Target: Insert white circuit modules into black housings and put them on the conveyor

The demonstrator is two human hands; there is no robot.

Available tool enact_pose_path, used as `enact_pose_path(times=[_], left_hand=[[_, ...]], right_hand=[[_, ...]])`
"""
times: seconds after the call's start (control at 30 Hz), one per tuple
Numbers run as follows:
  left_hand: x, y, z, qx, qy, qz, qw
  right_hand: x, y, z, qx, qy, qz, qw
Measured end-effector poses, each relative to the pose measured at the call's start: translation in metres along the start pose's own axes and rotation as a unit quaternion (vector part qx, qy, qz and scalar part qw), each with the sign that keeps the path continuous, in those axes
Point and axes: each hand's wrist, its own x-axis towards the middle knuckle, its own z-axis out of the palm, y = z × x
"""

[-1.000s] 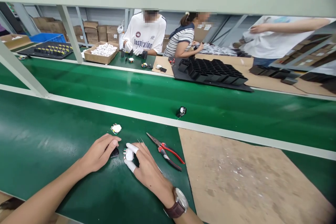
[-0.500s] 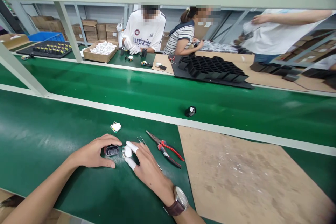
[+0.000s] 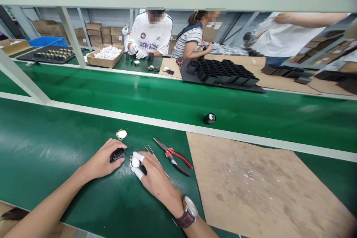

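Observation:
My left hand (image 3: 102,160) has its fingers and thumb closed round a small black plastic housing (image 3: 119,153), whose open end is turned up and toward the right. Just to its right, my right hand (image 3: 154,174), with white finger cots on two digits, pinches a small circuit board with a white cover (image 3: 135,161). A narrow gap separates board and housing. Another white-covered circuit board (image 3: 122,134) lies on the green bench beyond my hands. Beside my right hand lie tweezers (image 3: 155,155), partly hidden by it, and needle-nose pliers (image 3: 173,157) with red and black handles.
A cardboard sheet (image 3: 256,182) covers the bench at right. A filled black housing (image 3: 209,118) stands on the green conveyor belt (image 3: 111,87), behind a pale rail (image 3: 134,118). Across the belt, several people work near a box of white parts (image 3: 104,63) and black housings (image 3: 223,72).
My left thumb has closed in against the black housing, which has tilted. The filled housing on the belt has shifted right. My right hand keeps its pinch on the board.

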Motion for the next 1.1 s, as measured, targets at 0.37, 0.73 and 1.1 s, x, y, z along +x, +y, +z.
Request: enact_pose_path(times=[0.37,0.73,1.1], left_hand=[[-0.004,-0.008,-0.019,-0.072,-0.074,-0.065,0.993],[-0.005,-0.003,-0.003,-0.01,-0.056,-0.048,0.997],[-0.007,-0.002,-0.005,-0.019,-0.055,-0.027,0.998]], right_hand=[[-0.01,0.005,-0.007,-0.08,0.0,0.009,0.997],[-0.01,0.002,-0.001,-0.103,0.035,0.0,0.994],[0.0,-0.007,-0.01,-0.062,0.08,-0.018,0.995]])
